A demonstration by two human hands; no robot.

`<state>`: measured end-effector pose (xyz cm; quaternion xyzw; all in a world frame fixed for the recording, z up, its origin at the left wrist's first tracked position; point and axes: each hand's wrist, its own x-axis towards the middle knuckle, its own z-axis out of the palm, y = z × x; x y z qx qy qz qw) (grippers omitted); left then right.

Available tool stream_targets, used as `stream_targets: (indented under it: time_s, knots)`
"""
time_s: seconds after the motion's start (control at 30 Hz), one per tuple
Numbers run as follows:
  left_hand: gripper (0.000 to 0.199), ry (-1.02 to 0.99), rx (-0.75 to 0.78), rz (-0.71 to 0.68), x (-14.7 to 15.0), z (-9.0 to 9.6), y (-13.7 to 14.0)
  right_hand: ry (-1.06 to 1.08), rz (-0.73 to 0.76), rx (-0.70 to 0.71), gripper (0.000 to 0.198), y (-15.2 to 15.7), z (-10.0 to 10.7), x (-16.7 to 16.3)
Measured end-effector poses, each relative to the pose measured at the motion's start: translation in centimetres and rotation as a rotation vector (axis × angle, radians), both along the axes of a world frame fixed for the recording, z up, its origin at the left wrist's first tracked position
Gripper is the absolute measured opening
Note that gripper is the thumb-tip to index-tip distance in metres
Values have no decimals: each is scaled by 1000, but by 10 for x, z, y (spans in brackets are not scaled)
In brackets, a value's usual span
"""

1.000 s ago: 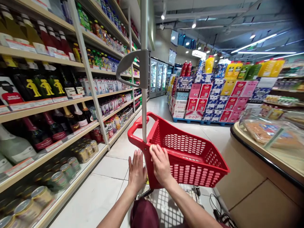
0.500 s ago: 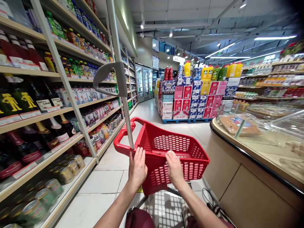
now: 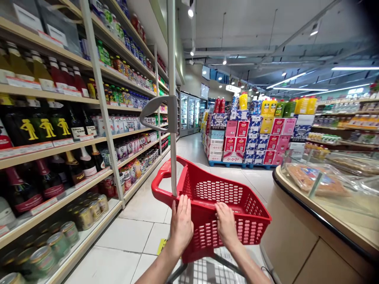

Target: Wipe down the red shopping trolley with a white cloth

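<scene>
A red plastic shopping cart (image 3: 204,236) with slotted walls stands in front of me at an angle. Its basket floor shows nothing lying on it. My left hand (image 3: 182,221) holds the near rim close to the metal pole (image 3: 173,165), fingers together over the edge. Further right along the same rim, my right hand (image 3: 226,223) is closed, its fingers curled over the edge. A grey loop handle (image 3: 158,114) is fixed on the pole above the basket. Dark legs of the cart show below, partly hidden by my forearms.
Shelves of bottles and cans (image 3: 108,134) run along the left. Stacked drink cartons (image 3: 237,138) stand on a blue pallet (image 3: 231,163) ahead. A curved counter (image 3: 296,225) with packaged food (image 3: 318,179) is close on the right. Tiled floor (image 3: 189,152) leads toward glass-door fridges (image 3: 189,112).
The view has turned a little left and tilted up, so the cart, shelves and cartons sit further right and lower. Both hands stay on the cart's rim.
</scene>
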<state>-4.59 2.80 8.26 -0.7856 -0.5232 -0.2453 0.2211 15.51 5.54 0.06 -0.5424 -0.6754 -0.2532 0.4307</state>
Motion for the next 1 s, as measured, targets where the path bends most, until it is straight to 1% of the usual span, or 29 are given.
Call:
stream_targets:
  time_s: [0.07,0.1,0.17,0.23,0.3,0.33,0.37,0.4,0.43,0.47,0.5,0.53,0.57,0.63,0.67,0.7,0.73,0.77,0.8,0.83,0.87,0.93,1.0]
  knots:
    - [68,3,-1,2,8,-2,2,-11,116,-19,59,5,15,-31]
    - [68,3,-4,3,11,-2,2,-20,169,-34,60,7,20,-41]
    - [65,6,-12,-10,16,-1,1,-26,247,-61,60,11,26,-46]
    - [61,14,-18,-78,15,4,-2,-11,269,-67,57,15,19,-31]
    - [58,-1,-3,-164,5,14,-3,20,230,-40,54,19,4,-5]
    - [56,-33,15,-169,-4,21,-2,29,200,-17,52,20,-3,9]
    - [53,-80,34,-136,-14,28,0,30,172,11,52,21,-8,21]
    - [51,-137,46,-72,-25,35,3,29,152,41,51,22,-8,29]
    - [50,-195,45,13,-35,42,7,28,143,66,50,21,-2,33]
    - [49,-236,23,78,-43,48,11,32,148,84,49,20,11,31]
    - [49,-262,-10,127,-49,52,14,40,169,104,48,18,31,24]
    - [50,-273,-49,151,-53,55,18,60,200,105,47,16,59,12]
    - [50,-273,-83,156,-53,58,20,88,234,139,47,15,91,-3]
    - [50,-269,-111,155,-47,59,20,107,318,272,50,14,164,-36]
    - [51,-271,-106,151,-42,58,18,69,344,364,49,15,198,-49]
    - [51,-272,-96,140,-37,57,15,4,353,422,49,18,227,-60]
    - [51,-274,-85,121,-32,56,12,-59,350,460,49,21,249,-66]
    - [51,-276,-75,96,-28,55,8,-140,355,455,49,25,262,-68]
    - [51,-279,-65,67,-24,54,4,-212,358,442,48,28,267,-67]
    - [50,-285,-54,34,-20,54,0,-271,364,418,47,29,263,-62]
    - [49,-292,-46,-2,-16,53,-4,-315,368,387,45,28,253,-56]
    - [47,-307,-45,-74,-7,53,-10,-357,371,306,43,22,217,-39]
    - [45,-321,-62,-138,4,53,-15,-387,382,189,43,10,173,-23]
